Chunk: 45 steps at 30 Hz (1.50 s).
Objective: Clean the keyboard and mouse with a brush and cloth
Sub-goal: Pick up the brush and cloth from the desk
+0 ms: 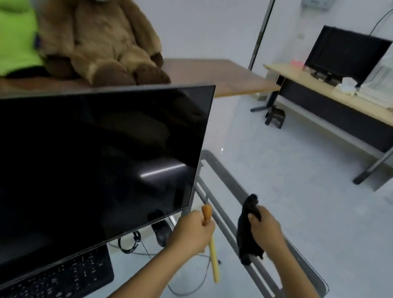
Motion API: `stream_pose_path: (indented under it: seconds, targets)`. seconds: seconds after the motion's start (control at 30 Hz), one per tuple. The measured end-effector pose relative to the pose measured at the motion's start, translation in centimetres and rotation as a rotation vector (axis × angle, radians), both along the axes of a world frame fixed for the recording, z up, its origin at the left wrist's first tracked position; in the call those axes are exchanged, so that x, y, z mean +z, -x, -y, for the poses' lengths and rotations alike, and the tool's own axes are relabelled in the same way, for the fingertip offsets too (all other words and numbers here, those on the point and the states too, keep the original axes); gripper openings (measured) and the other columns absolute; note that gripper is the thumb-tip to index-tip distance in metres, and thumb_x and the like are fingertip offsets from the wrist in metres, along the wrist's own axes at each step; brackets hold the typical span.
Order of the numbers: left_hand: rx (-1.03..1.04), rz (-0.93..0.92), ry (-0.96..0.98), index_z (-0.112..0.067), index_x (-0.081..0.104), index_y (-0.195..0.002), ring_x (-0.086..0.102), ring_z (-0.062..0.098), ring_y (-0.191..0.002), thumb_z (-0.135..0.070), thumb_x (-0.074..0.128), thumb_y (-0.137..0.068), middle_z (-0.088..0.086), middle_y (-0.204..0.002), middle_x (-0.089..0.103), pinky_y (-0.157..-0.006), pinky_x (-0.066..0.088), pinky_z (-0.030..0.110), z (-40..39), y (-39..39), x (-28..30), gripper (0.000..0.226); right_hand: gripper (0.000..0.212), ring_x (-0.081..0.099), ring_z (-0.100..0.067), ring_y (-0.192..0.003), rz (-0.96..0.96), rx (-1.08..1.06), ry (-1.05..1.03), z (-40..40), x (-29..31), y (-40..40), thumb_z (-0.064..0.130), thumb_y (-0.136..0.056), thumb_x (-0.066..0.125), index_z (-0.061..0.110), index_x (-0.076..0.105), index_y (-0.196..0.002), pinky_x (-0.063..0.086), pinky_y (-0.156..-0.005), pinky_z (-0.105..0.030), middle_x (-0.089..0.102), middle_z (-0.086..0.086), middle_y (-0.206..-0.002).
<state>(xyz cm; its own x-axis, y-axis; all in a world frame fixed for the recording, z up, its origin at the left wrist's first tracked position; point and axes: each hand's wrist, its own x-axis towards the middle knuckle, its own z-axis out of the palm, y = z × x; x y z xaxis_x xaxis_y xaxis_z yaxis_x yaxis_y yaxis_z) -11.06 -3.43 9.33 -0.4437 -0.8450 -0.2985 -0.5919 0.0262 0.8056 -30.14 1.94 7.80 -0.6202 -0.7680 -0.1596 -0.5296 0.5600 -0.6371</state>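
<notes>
Nearest the camera, two bare forearms reach forward over a glass table (300,260) with a grey metal frame. The left hand (192,233) is curled round a brush (213,258); its orange end stands above the fist and the pale yellow handle slants down and to the right below it. The right hand (265,229) grips a dark cloth (245,233), which hangs bunched beneath the fingers and touches or nearly touches the frame rail. The hands are apart, each clamped on its own tool. The keyboard (58,280) lies at lower left, partly under the edge of a dark monitor (77,153). The mouse (160,231) sits just behind the left hand near the monitor's lower corner, its cable (184,289) looping across the glass. Risks, as a judgement: neither tool is yet on the keyboard or mouse; the long handle could knock the monitor edge when swung left; the trailing cloth could snag on the rail or drag the cable; pressure on the glass should be light. Motion blur obscures finger detail.
</notes>
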Motion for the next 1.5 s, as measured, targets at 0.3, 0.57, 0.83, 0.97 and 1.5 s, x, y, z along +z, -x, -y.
stream_pose_path:
  seconds: [0.3, 0.57, 0.83, 0.97, 1.5]
  targets:
    - [-0.007, -0.284, 0.279, -0.006, 0.063, -0.077, 0.063, 0.015, -0.045, -0.033, 0.055, -0.093, 0.007, -0.066, 0.069, -0.047, 0.049, 0.023, 1.6, 1.6, 21.0, 0.032, 0.023, 0.052, -0.027, -0.08, -0.211, 0.045, 0.418, 4.6, 22.8, 2.5, 0.024, -0.1, 0.043, 0.007, 0.058, -0.099, 0.035, -0.058, -0.032, 0.06, -0.014, -0.093]
    - [0.277, -0.077, 0.504, -0.002, 0.066, -0.081, 0.055, 0.019, -0.04, -0.035, 0.047, -0.096, 0.01, -0.057, 0.065, -0.049, 0.047, 0.024, 12.2, 2.1, 31.7, 0.041, 0.027, 0.057, -0.017, -0.074, -0.119, 0.345, 0.575, 13.2, 34.7, 2.0, 0.026, -0.099, 0.045, 0.005, 0.062, -0.099, 0.043, -0.063, -0.031, 0.063, -0.012, -0.096]
    - [0.473, 0.04, 0.309, 0.002, 0.054, -0.082, 0.049, 0.018, -0.04, -0.025, 0.043, -0.101, 0.014, -0.06, 0.056, -0.031, 0.039, 0.019, 21.4, 3.4, 30.1, 0.035, 0.028, 0.067, -0.03, -0.093, 0.153, 0.608, 0.503, 22.8, 33.7, 1.8, 0.023, -0.095, 0.051, 0.001, 0.065, -0.103, 0.053, -0.089, -0.046, 0.07, -0.016, -0.103]
    - [0.437, 0.121, 0.21, 0.003, 0.054, -0.084, 0.046, 0.016, -0.037, -0.025, 0.039, -0.103, 0.013, -0.059, 0.052, -0.03, 0.036, 0.016, 23.1, 5.0, 28.6, 0.037, 0.024, 0.064, -0.02, -0.082, 0.258, 0.561, 0.336, 26.5, 29.5, 4.5, 0.022, -0.095, 0.055, 0.002, 0.065, -0.102, 0.054, -0.069, -0.031, 0.068, -0.011, -0.099]
    - [0.393, 0.326, 0.125, 0.004, 0.054, -0.071, 0.051, 0.014, -0.025, -0.022, 0.047, -0.1, 0.013, -0.048, 0.058, -0.029, 0.038, 0.017, 26.5, 8.0, 25.0, 0.04, 0.052, 0.033, -0.031, -0.139, -0.572, 0.732, 0.204, 28.1, 25.1, 5.0, 0.042, -0.101, 0.037, 0.016, 0.036, -0.145, 0.035, -0.109, -0.046, 0.034, -0.009, -0.153]
